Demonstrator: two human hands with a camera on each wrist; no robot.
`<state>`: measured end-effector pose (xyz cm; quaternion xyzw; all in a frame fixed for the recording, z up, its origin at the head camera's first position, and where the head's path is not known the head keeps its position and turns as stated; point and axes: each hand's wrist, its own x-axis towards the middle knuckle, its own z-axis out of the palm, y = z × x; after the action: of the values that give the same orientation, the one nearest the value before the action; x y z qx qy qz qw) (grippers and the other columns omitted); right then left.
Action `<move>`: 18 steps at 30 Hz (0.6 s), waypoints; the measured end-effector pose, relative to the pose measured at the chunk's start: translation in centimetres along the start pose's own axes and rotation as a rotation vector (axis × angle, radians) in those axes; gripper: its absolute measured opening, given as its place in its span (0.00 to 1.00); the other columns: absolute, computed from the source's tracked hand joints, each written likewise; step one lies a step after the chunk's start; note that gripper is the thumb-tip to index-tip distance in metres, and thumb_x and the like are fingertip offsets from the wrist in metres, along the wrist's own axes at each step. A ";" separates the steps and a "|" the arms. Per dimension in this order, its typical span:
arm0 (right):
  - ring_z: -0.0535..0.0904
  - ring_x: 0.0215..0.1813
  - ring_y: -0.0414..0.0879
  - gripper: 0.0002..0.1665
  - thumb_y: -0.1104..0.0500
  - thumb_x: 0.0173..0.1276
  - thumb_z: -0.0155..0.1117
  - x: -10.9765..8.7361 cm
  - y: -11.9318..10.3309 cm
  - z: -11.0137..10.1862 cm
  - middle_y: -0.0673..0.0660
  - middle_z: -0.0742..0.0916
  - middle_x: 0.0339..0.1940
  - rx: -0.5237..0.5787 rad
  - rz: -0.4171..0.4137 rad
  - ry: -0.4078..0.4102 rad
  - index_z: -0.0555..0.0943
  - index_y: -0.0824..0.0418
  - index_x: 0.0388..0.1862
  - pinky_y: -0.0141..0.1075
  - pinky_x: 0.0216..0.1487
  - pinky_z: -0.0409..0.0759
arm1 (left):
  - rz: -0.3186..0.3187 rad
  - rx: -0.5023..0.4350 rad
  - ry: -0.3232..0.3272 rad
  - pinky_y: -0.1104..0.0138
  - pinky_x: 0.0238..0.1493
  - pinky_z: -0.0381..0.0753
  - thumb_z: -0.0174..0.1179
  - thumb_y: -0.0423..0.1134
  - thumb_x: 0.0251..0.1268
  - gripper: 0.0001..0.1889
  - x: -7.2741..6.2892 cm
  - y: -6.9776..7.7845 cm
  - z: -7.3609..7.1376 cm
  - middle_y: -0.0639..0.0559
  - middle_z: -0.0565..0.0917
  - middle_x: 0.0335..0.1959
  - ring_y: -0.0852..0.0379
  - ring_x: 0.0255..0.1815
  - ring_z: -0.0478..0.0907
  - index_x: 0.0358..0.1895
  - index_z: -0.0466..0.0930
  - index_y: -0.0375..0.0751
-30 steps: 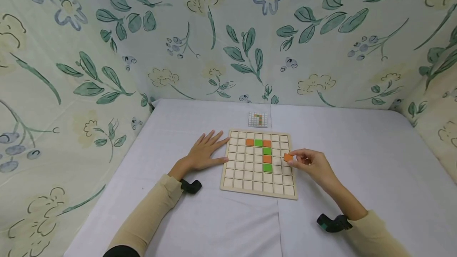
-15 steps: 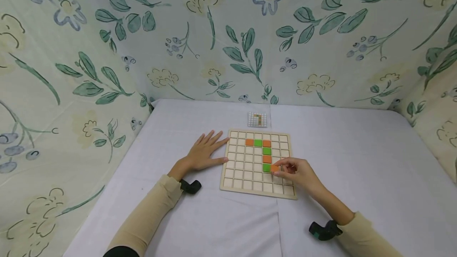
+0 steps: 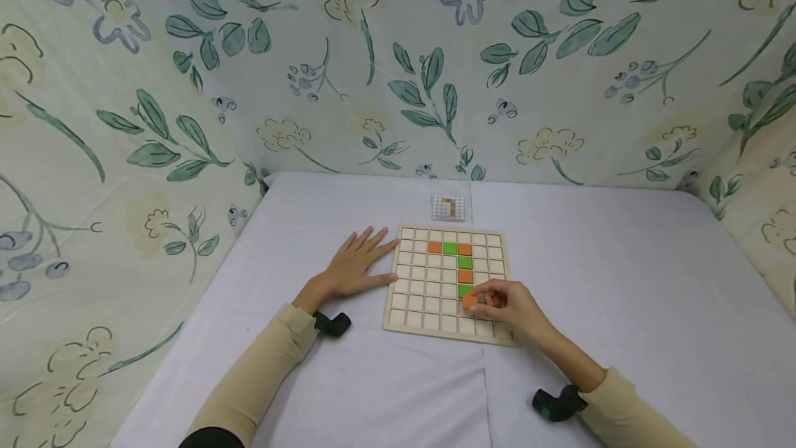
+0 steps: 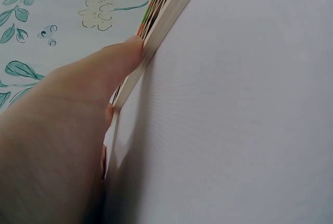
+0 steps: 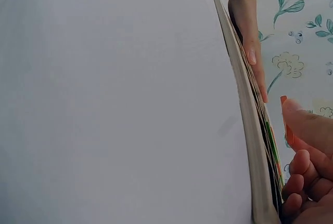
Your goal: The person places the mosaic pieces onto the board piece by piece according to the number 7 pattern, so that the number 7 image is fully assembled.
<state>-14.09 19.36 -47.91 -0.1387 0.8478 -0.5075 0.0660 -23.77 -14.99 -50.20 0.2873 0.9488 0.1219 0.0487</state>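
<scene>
A square wooden grid board (image 3: 423,310) lies on the white cloth. Three orange and three green tiles sit in its cells, a row along the upper part turning down into a column. My right hand (image 3: 513,306) pinches an orange square tile (image 3: 469,301) between thumb and fingers, just below the lowest green tile (image 3: 464,290). In the right wrist view this held tile (image 5: 289,130) is tilted on edge, above the board's surface. My left hand (image 3: 351,268) lies with spread, straight fingers, its fingertips and thumb touching the board's left edge; the left wrist view shows the thumb (image 4: 119,60) on that edge.
Behind the board lies a small card (image 3: 448,208) printed with a grid and a similar coloured pattern. White cloth (image 3: 622,261) covers the table. A floral curtain (image 3: 348,88) hangs at the back and sides.
My right hand has carried the orange tile from the board's right edge leftward and toward me, to below the lowest green tile. The left hand has stayed in place.
</scene>
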 end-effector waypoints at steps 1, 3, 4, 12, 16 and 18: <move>0.68 0.26 0.38 0.15 0.61 0.58 0.78 0.0 0.0 0.0 0.50 0.74 0.22 -0.003 -0.005 0.000 0.86 0.65 0.42 0.27 0.24 0.65 | 0.001 0.000 0.001 0.50 0.77 0.29 0.41 0.76 0.66 0.44 0.0 0.0 0.0 0.54 0.42 0.82 0.47 0.81 0.33 0.81 0.46 0.64; 0.67 0.26 0.38 0.15 0.61 0.58 0.78 0.0 0.1 0.0 0.50 0.74 0.22 -0.012 -0.015 -0.003 0.87 0.65 0.42 0.27 0.25 0.65 | 0.003 -0.002 0.004 0.49 0.77 0.29 0.41 0.76 0.66 0.44 0.0 0.0 0.0 0.54 0.43 0.82 0.47 0.81 0.33 0.81 0.47 0.64; 0.67 0.26 0.38 0.15 0.61 0.58 0.78 0.0 0.1 0.0 0.49 0.74 0.22 -0.019 -0.024 -0.005 0.87 0.65 0.42 0.27 0.25 0.65 | 0.004 -0.002 0.005 0.49 0.77 0.29 0.41 0.76 0.66 0.44 0.0 0.0 0.0 0.54 0.43 0.82 0.47 0.81 0.33 0.81 0.47 0.64; 0.67 0.26 0.39 0.13 0.61 0.57 0.78 0.0 0.1 0.2 0.49 0.75 0.22 -0.072 -0.032 -0.002 0.87 0.63 0.40 0.28 0.25 0.65 | 0.007 -0.010 0.003 0.49 0.76 0.29 0.41 0.76 0.66 0.44 0.0 0.0 -0.1 0.54 0.42 0.82 0.47 0.81 0.33 0.81 0.47 0.63; 0.67 0.26 0.39 0.13 0.61 0.56 0.79 -0.1 0.0 0.3 0.48 0.74 0.22 -0.079 -0.047 0.003 0.87 0.63 0.39 0.28 0.26 0.65 | 0.015 -0.018 0.007 0.48 0.76 0.30 0.42 0.75 0.66 0.43 -0.1 0.0 -0.1 0.53 0.43 0.82 0.46 0.81 0.33 0.81 0.48 0.63; 0.67 0.27 0.39 0.13 0.61 0.56 0.79 -0.2 0.0 0.4 0.48 0.73 0.22 -0.080 -0.050 0.009 0.87 0.63 0.39 0.29 0.26 0.65 | 0.019 -0.019 0.009 0.48 0.76 0.30 0.43 0.75 0.66 0.44 -0.1 0.0 -0.1 0.53 0.44 0.82 0.46 0.81 0.33 0.81 0.48 0.63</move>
<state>-13.84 19.12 -48.14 -0.1602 0.8640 -0.4753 0.0441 -23.70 -15.07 -50.13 0.2951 0.9451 0.1326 0.0458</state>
